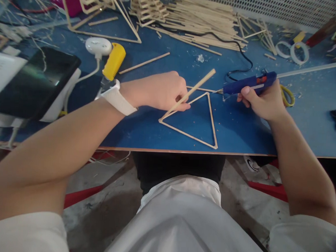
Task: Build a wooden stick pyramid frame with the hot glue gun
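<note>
A: I'm watching from far away. Where is the wooden triangle?
B: I see it flat on the blue table, by the 6 o'clock edge. I guess flat keeps its 3 corners steady.
A: And the left hand?
B: It's at the triangle's 10 o'clock, fingers curled. They seem to pinch the slanted stick, maybe to hold it up. Its low end is at the 9 o'clock corner. I can't tell if the fingers touch the triangle too.
A: The right hand?
B: At 2 o'clock, wrapped around the glue gun. The tip points to 9 o'clock, just beside the top corner, I think so glue can reach.
A: Why is the stick pile at 12 o'clock?
B: Probably to leave room for 2 hands.
</note>
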The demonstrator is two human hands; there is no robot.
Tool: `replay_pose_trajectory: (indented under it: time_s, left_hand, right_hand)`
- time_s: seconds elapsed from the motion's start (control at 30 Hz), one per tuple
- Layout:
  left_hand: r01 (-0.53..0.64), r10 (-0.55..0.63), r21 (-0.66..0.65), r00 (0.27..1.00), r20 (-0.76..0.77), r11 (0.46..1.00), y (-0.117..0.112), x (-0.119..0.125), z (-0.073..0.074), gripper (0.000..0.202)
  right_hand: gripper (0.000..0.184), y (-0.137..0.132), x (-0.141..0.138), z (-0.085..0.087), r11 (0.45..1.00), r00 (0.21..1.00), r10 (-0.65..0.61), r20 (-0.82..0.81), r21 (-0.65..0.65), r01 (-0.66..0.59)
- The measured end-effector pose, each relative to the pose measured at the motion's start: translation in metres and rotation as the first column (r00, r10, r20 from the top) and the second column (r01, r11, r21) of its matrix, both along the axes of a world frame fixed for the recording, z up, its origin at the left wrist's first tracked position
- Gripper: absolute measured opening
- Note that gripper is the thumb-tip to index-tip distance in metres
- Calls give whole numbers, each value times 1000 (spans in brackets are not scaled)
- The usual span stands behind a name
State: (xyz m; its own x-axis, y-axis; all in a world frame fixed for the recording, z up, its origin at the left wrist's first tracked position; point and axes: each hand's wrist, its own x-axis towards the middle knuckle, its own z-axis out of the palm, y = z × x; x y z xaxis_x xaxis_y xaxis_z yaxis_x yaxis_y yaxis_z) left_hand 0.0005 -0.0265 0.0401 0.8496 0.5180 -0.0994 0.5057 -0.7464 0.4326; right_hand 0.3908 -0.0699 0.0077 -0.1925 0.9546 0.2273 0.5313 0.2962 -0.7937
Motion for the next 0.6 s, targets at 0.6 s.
replay_pose_trajectory:
  time_s: [0.6]
  left_hand:
    - [54, -59, 132, 998, 35, 990, -12, 11, -4, 47]
  right_hand:
    - [68, 19, -10, 5, 998, 998, 65, 19, -23, -65]
